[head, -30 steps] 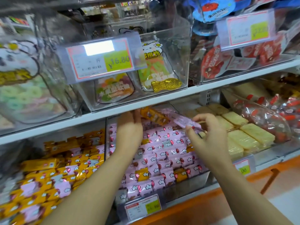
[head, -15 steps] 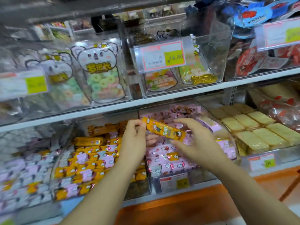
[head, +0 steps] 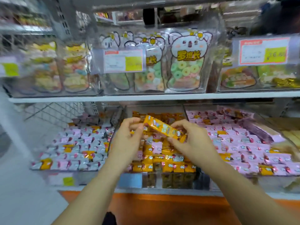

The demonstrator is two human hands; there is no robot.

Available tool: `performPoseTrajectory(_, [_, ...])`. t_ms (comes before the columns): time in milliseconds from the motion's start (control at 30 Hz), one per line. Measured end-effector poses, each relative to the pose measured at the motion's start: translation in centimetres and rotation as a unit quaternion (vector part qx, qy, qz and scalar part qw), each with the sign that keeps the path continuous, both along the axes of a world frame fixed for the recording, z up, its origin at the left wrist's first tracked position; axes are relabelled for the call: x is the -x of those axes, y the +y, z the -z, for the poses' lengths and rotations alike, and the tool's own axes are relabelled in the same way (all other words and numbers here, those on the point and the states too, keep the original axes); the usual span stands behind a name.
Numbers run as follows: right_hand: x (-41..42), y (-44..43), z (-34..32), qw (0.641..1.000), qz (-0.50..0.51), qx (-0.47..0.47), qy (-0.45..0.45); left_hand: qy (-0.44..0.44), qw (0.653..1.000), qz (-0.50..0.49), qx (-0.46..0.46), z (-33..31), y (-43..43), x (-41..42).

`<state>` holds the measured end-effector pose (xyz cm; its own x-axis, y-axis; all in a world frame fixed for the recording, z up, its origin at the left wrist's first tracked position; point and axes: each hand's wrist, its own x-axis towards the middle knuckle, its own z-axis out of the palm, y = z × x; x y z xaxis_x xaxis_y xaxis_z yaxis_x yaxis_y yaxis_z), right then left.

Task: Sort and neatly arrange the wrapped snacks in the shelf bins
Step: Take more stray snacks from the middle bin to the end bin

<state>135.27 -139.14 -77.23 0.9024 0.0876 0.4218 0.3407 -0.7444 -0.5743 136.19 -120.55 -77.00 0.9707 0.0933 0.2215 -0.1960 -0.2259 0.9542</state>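
1. Head view: both bare forearms reach up from the lower edge and meet in front of the lower shelf. The left hand point(head: 128, 140) and right hand point(head: 193, 143) are raised side by side, backs toward the camera, above the middle bin point(head: 162, 180).
2. Between them is an orange wrapped snack bar point(head: 164, 128), held in the air over that bin. It tilts with its left end higher than its right.
3. The whole scene is smeared by motion. The bar's print and the price tags point(head: 123, 60) cannot be read. The hands and wrists cover part of the middle bin's orange and pink packets, and the right bin point(head: 276, 181) is cut off at the frame edge. The far left of the shelf is blurred to a pale haze.
4. The left fingers point(head: 138, 132) curl and pinch the bar's upper left end. The right fingers point(head: 180, 125) curl over its lower right end, with the thumb beneath. Both hands are grasping the bar.
5. The left bin point(head: 69, 179) holds mostly silver and pink packets. On the upper shelf point(head: 146, 96) stand koala-shaped bags of ring candy point(head: 186, 62).
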Motion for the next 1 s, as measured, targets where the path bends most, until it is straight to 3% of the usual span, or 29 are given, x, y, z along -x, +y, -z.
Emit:
performPoseTrajectory(67, [-1.3,1.2,-0.1,0.999,0.036,-0.011,0.004,-0.061,0.982,-0.033,-0.174,0.5,2.3,-0.5])
performPoseTrajectory(167, [-4.2,2.4,-0.4,0.996,0.083,-0.005,0.021,-0.092,0.917,-0.051,-0.386,1.1,4.7,-1.6])
performPoseTrajectory(367, [-10.2,4.9,0.5,0.994,0.112,0.012,-0.011,-0.058,0.841,0.004,-0.539,1.1,5.8,-4.6])
performPoseTrajectory(533, [-13.5,6.7,1.1,0.993,0.064,0.084,0.046,-0.028,0.788,0.052,-0.612,1.6,4.9,-6.4])
performPoseTrajectory(667, [-13.7,6.0,2.2,0.994,0.051,0.080,0.051,-0.024,0.772,0.076,-0.630,2.3,4.8,-7.1])
performPoseTrajectory(833, [-13.6,5.8,2.4,0.983,0.015,0.103,0.150,-0.004,0.750,0.073,-0.658,2.1,4.6,-8.1])
performPoseTrajectory(1000, [-13.9,5.3,2.5,0.992,0.037,0.051,0.110,0.020,0.737,0.067,-0.672,1.3,4.2,-10.3])
